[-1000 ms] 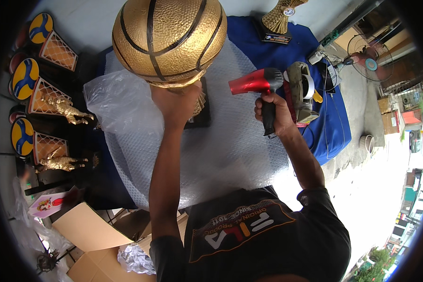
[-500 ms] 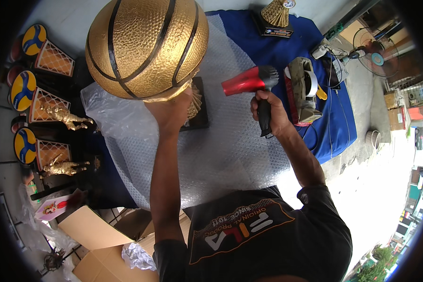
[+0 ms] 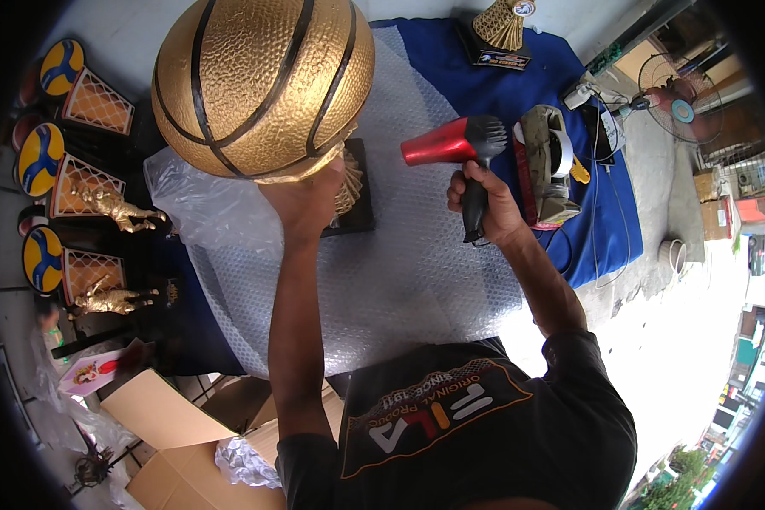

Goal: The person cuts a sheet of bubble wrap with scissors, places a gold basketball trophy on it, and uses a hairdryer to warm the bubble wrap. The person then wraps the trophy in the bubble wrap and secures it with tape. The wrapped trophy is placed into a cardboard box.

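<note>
A large gold basketball trophy [image 3: 263, 85] with black seams stands at the upper left of the table, on a dark base. My left hand [image 3: 306, 200] is closed round its neck just under the ball; the fingertips are partly hidden behind it. In my right hand [image 3: 493, 204] is a red and black hair dryer [image 3: 442, 143], gripped by its black handle. Its red barrel points left toward the trophy, with a gap between them. Bubble wrap [image 3: 399, 280] lies beneath the trophy and both hands.
Several volleyball trophies [image 3: 93, 187] with gold figures line the left side. A smaller gold trophy [image 3: 499, 34] stands at the back on blue cloth [image 3: 433, 51]. Right of the dryer lie a tape roll [image 3: 561, 153] and cables. A fan [image 3: 680, 102] and open cardboard box [image 3: 161, 412] are farther out.
The hair dryer has tilted slightly in my right hand, its barrel still facing left. My left hand keeps its hold on the trophy, and the view has shifted a little.
</note>
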Available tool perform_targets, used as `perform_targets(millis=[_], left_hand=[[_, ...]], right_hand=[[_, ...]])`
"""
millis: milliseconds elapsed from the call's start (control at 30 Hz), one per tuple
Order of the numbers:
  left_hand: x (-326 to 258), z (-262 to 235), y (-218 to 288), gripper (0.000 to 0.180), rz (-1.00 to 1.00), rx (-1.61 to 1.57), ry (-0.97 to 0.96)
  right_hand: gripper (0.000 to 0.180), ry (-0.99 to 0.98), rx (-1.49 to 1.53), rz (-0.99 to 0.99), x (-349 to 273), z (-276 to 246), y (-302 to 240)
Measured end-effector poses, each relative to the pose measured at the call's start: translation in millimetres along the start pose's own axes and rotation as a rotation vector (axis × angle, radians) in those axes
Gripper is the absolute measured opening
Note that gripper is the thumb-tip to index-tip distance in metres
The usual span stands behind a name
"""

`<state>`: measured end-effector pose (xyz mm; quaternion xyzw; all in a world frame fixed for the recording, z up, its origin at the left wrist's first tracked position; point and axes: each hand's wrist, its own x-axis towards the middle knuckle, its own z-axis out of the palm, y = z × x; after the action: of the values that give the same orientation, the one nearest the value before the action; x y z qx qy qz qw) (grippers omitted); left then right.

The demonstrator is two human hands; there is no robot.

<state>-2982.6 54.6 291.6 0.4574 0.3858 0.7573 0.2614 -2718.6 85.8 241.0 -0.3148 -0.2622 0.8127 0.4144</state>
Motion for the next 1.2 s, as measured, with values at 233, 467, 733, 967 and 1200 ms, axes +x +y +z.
perform_targets(millis=[233,467,733,967,1200], left_hand=[[1,-3,-2,0.06,0.008,0.037,-0.006],[-1,-5,-3,0.061,-0.034,0.065,0.012],[0,-3,-3,0.064,-0.014,0.045,0.01],[-1,-6,-8,0.075,-0.095,0.168,0.021],[-3,-3,-13,0.077,0.016,0.132,0.068]], right_hand=[[0.025,0.02,-0.049,0.078,-2,-2,-5],[0.021,-0.017,0.014,0.021,3,-3,2],[0.028,0.003,-0.147,-0.053,3,-3,8],[0.038,0.034,-0.159,0.019,-4,-1,17],[0.038,0.004,-0.185,0.069,-16,-1,25]])
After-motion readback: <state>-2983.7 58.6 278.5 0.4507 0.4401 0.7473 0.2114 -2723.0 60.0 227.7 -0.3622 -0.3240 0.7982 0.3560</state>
